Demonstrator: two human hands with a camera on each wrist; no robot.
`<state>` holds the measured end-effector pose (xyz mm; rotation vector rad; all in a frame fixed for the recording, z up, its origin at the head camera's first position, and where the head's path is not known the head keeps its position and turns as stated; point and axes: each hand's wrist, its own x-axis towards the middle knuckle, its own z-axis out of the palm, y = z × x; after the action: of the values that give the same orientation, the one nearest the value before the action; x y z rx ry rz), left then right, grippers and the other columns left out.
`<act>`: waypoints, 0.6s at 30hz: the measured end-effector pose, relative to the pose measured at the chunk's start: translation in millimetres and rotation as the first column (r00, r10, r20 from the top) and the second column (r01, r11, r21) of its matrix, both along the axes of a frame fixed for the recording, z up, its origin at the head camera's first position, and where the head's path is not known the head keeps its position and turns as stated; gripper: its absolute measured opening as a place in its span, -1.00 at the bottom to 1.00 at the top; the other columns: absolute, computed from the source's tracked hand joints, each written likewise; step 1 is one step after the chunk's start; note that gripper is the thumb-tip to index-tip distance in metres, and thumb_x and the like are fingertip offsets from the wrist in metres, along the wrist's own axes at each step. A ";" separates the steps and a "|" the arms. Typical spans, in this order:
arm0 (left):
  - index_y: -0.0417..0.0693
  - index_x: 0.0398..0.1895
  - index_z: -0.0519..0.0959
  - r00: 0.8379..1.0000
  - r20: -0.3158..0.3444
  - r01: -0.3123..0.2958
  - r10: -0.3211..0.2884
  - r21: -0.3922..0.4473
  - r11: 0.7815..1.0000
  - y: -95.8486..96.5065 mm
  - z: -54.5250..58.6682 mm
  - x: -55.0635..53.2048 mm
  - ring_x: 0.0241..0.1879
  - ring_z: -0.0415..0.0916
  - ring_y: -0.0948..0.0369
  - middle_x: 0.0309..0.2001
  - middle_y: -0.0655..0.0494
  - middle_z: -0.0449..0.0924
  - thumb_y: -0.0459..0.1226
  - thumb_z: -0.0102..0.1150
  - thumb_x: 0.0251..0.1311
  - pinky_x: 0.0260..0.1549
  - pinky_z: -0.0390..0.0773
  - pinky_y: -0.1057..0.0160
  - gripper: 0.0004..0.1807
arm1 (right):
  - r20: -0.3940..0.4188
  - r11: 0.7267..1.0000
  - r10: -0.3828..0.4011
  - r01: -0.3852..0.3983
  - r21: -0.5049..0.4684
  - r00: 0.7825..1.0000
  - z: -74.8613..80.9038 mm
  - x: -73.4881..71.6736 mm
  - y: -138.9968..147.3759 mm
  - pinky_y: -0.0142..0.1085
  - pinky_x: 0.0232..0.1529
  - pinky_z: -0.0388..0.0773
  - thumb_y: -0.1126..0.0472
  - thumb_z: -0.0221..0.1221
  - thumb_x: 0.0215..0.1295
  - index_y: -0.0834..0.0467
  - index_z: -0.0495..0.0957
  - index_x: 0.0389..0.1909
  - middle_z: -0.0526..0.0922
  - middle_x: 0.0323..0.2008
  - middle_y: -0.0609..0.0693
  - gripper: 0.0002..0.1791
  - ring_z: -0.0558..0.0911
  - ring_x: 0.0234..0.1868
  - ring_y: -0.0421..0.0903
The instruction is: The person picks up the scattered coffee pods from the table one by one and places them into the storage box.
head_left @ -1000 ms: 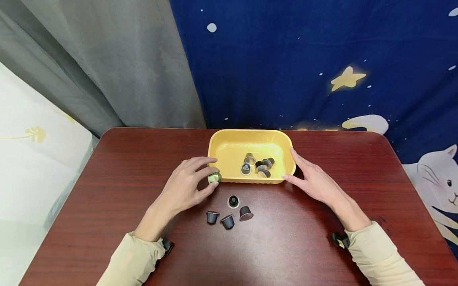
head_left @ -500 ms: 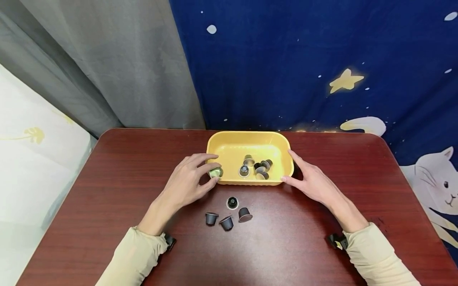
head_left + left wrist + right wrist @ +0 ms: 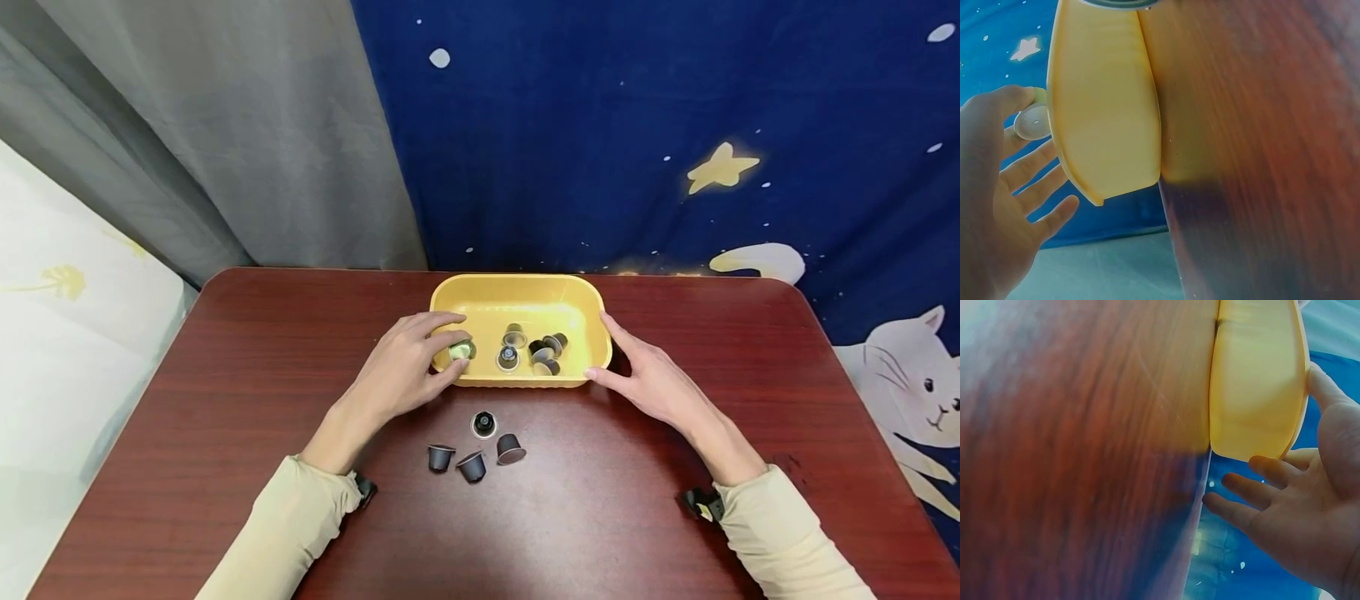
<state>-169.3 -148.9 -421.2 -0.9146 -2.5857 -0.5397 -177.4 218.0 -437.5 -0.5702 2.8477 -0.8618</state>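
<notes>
In the head view my left hand (image 3: 408, 362) pinches a green coffee capsule (image 3: 461, 350) between thumb and fingers, over the left end of a yellow bin (image 3: 517, 287). The left wrist view shows the pale lid of this capsule (image 3: 1033, 122) just beyond the bin's rim. My right hand (image 3: 660, 379) touches the bin's right front corner, its thumb at the front rim and its fingers fairly straight along the right side. Several dark and silvery capsules (image 3: 507, 358) lie inside the bin. In front of it, several black capsules (image 3: 472, 467) are on the table, one standing lid down.
The bin stands near the back edge of a reddish-brown wooden table (image 3: 600, 517). Behind it hang a grey curtain (image 3: 315, 150) and a blue, star-patterned curtain (image 3: 540, 142).
My left hand has moved right and slightly up, carrying the green capsule from outside the bin's front left corner to over its inside. The right hand stays at the bin's corner.
</notes>
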 end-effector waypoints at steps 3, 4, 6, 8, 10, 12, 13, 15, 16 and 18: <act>0.01 -0.03 0.71 1.000 -0.007 0.015 -0.015 -0.014 1.000 0.1 0.1 -3.3 0.25 0.44 0.01 0.21 0.01 0.55 -0.07 0.24 0.24 0.25 0.35 -0.02 -0.68 | -0.007 1.000 0.010 -0.010 0.000 1.000 -0.3 -0.4 -0.6 0.09 0.30 0.30 -0.27 0.20 0.30 -0.03 -0.07 0.60 0.19 0.50 0.11 0.00 0.36 0.38 0.14; 0.00 -0.03 0.71 1.000 -0.009 0.022 -0.022 -0.018 1.000 0.6 0.0 -4.5 0.26 0.43 0.00 0.22 0.00 0.55 -0.07 0.24 0.24 0.26 0.34 -0.03 -0.68 | -0.008 1.000 0.012 -0.012 0.000 1.000 -0.4 -0.5 -0.6 0.09 0.31 0.29 -0.27 0.20 0.30 -0.03 -0.08 0.60 0.18 0.50 0.10 0.00 0.35 0.39 0.14; 0.00 -0.05 0.71 0.999 -0.013 0.039 -0.039 -0.022 0.999 1.4 -0.1 -6.5 0.29 0.40 -0.03 0.23 -0.01 0.55 -0.06 0.23 0.25 0.29 0.31 -0.04 -0.69 | -0.010 1.000 0.023 -0.023 0.003 1.000 -0.4 -0.7 -0.5 0.09 0.31 0.28 -0.26 0.20 0.31 -0.02 -0.09 0.60 0.16 0.50 0.11 0.00 0.34 0.40 0.14; 0.01 -0.06 0.71 0.999 -0.016 0.051 -0.051 -0.029 0.998 2.5 -0.3 -8.7 0.33 0.36 -0.04 0.24 -0.01 0.54 -0.06 0.21 0.27 0.30 0.29 -0.07 -0.70 | -0.006 1.000 0.026 -0.026 0.004 1.000 -1.0 -1.1 -0.3 0.08 0.32 0.27 -0.26 0.19 0.32 -0.02 -0.10 0.60 0.15 0.51 0.11 0.00 0.32 0.41 0.13; 0.02 -0.07 0.71 0.998 -0.016 0.056 -0.057 -0.035 0.998 3.6 -0.5 -10.8 0.35 0.34 -0.04 0.24 0.00 0.54 -0.05 0.18 0.28 0.31 0.28 -0.07 -0.70 | -0.002 1.000 0.026 -0.026 0.003 1.000 -1.4 -1.4 -0.2 0.09 0.32 0.27 -0.26 0.18 0.32 -0.02 -0.11 0.60 0.15 0.51 0.11 0.00 0.32 0.41 0.14; 0.02 -0.08 0.71 0.998 -0.014 0.060 -0.061 -0.044 0.997 4.9 -0.2 -12.7 0.35 0.34 -0.03 0.24 0.00 0.55 -0.05 0.18 0.28 0.30 0.29 -0.07 -0.70 | -0.002 1.000 0.026 -0.026 0.002 1.000 -1.4 -1.3 -0.4 0.09 0.32 0.27 -0.26 0.18 0.32 -0.03 -0.11 0.60 0.15 0.51 0.11 0.00 0.32 0.41 0.14; 0.02 -0.07 0.71 0.998 -0.011 0.060 -0.061 -0.050 0.997 5.4 -0.2 -13.9 0.35 0.34 -0.02 0.23 0.01 0.55 -0.05 0.17 0.28 0.29 0.29 -0.07 -0.70 | -0.003 1.000 0.025 -0.025 0.000 1.000 -1.5 -1.2 -0.5 0.09 0.32 0.27 -0.26 0.18 0.32 -0.03 -0.11 0.60 0.15 0.51 0.10 0.00 0.32 0.41 0.13; 0.02 -0.06 0.71 0.998 -0.004 0.063 -0.063 -0.062 0.996 6.9 0.0 -15.8 0.34 0.35 -0.02 0.23 0.01 0.56 -0.05 0.17 0.28 0.29 0.29 -0.06 -0.70 | -0.007 1.000 0.023 -0.023 0.000 1.000 -1.4 -1.0 -0.5 0.08 0.32 0.27 -0.26 0.18 0.32 -0.04 -0.11 0.60 0.15 0.51 0.09 -0.01 0.32 0.41 0.12; 0.02 -0.06 0.71 0.998 -0.002 0.064 -0.064 -0.071 0.995 7.7 0.4 -16.6 0.34 0.35 -0.01 0.23 0.01 0.56 -0.05 0.17 0.28 0.29 0.29 -0.06 -0.70 | -0.010 1.000 0.021 -0.021 -0.002 1.000 -1.6 -1.0 -0.5 0.08 0.32 0.28 -0.25 0.19 0.32 -0.03 -0.10 0.60 0.16 0.51 0.09 -0.01 0.32 0.41 0.12; 0.02 -0.06 0.70 0.998 0.003 0.067 -0.067 -0.088 0.994 9.6 0.6 -19.2 0.35 0.35 0.01 0.23 0.01 0.55 -0.05 0.16 0.29 0.30 0.29 -0.05 -0.70 | -0.016 1.000 0.021 -0.021 -0.003 1.000 -2.0 -1.2 -0.4 0.08 0.31 0.28 -0.25 0.19 0.32 -0.04 -0.10 0.60 0.16 0.51 0.09 -0.01 0.33 0.41 0.11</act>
<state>-188.5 -139.3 -420.6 -1.0341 -2.6047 -0.4465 -178.5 217.6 -439.5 -0.6088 2.8493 -0.8631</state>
